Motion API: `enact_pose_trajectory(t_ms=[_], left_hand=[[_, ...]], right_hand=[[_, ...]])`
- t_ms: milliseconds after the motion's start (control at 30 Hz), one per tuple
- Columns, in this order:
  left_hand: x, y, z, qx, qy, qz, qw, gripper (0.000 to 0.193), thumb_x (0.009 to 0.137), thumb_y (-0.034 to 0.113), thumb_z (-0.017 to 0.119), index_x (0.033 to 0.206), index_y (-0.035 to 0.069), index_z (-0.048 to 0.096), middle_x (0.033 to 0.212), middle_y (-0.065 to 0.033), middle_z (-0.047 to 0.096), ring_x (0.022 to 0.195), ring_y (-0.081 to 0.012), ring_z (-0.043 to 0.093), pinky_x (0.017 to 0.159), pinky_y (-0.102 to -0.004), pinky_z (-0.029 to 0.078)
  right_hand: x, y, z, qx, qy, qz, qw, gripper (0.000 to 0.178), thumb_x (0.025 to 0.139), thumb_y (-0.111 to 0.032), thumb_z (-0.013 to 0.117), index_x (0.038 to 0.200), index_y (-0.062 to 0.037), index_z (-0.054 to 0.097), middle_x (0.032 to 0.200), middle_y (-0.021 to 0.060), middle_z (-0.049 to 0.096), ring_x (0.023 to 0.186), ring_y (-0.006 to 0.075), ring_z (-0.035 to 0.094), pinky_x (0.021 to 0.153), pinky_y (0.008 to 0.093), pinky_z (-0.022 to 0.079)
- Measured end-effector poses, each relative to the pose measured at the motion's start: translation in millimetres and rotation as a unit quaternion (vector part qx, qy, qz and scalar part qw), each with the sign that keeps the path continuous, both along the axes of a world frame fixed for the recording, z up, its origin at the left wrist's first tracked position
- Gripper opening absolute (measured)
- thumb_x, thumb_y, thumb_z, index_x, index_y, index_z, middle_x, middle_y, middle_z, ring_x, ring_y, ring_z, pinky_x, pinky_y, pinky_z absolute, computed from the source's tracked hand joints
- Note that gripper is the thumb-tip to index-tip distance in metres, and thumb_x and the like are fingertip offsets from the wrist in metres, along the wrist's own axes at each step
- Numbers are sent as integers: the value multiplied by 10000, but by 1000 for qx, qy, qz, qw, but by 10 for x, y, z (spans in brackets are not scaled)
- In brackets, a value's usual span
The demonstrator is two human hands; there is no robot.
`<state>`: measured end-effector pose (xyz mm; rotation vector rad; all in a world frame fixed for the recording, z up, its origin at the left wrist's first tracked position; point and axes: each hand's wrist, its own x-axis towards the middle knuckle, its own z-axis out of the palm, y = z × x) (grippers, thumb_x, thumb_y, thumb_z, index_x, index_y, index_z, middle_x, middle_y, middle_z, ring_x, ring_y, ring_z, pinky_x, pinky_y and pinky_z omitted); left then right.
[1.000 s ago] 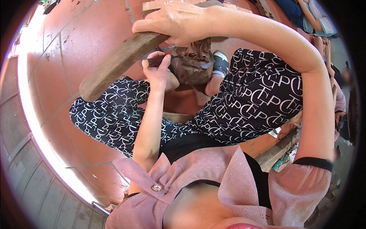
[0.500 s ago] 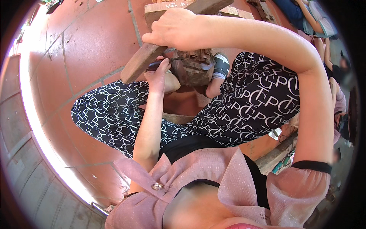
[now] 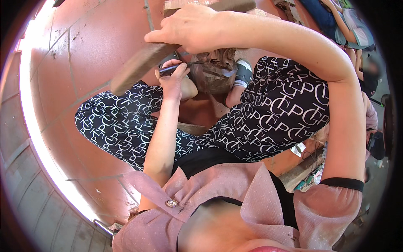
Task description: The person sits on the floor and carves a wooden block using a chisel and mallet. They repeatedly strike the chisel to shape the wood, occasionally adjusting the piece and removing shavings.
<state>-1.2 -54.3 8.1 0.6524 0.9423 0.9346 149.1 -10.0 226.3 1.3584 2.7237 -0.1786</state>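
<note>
My right hand (image 3: 191, 27) is closed around a long wooden bar (image 3: 136, 69), which slants across the top of the view with its near end out to the left. Below it, my left hand (image 3: 172, 84) grips a chisel (image 3: 168, 70) by its dark handle. The thin metal shank points right, toward the upper part of a brown carved wood block (image 3: 214, 77). Whether the tip touches the wood is too small to tell. The block stands between my feet, its top rough and deeply cut. A gap separates the bar from the chisel handle.
Behind the block lies a pale timber piece (image 3: 268, 13), partly covered by my right arm. My sandalled foot (image 3: 243, 72) is close to the block's right side. Red tiles (image 3: 96, 46) cover the floor. Other people (image 3: 350, 25) sit at the far right.
The bar's near end has swung to the left, and my right hand has shifted slightly left and up. The chisel handle has tilted a little; my left hand stays by the block.
</note>
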Motion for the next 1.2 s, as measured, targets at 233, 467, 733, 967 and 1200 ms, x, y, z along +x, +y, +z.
enact_pose_trajectory(t_ms=[233, 467, 733, 967, 1200], left_hand=[[-10, -20, -35, -42, -14, 16, 999, 198, 861, -62, 669, 1016, 44, 604, 1056, -93, 633, 945, -275, 682, 855, -460, 620], [-137, 291, 110, -12, -82, 33, 996, 157, 879, -45, 649, 1027, -2, 619, 1041, -114, 669, 948, -312, 694, 875, -478, 611], [-22, 211, 127, 2, 26, 4, 1000, 208, 806, -28, 743, 969, 28, 625, 968, -87, 632, 859, -215, 680, 730, -366, 633], [85, 386, 82, 77, 70, -19, 994, 169, 817, -15, 741, 944, 37, 642, 887, -76, 663, 763, -177, 685, 670, -310, 613], [123, 443, 66, 81, 80, -37, 993, 175, 803, -11, 753, 925, 44, 641, 868, -61, 667, 733, -156, 674, 652, -290, 606]], right_hand=[[-1, 99, -81, -44, -156, 73, 984, 425, 790, -125, 722, 1173, -145, 538, 905, 116, 665, 872, 286, 698, 716, 416, 549], [190, 35, -35, -63, 18, 26, 998, 333, 786, -137, 628, 1101, -63, 548, 861, 140, 681, 881, 336, 685, 735, 466, 530], [161, 94, 143, 10, 48, 4, 999, 460, 763, -130, 656, 1209, -79, 552, 924, 168, 683, 937, 359, 670, 794, 477, 521], [129, 234, 123, -60, 218, -143, 964, 529, 763, -85, 616, 1281, -36, 517, 963, 269, 676, 953, 437, 659, 823, 508, 517], [229, 212, 180, -98, 210, -176, 957, 422, 773, -120, 632, 1176, -31, 544, 908, 254, 679, 933, 435, 661, 806, 500, 522]])
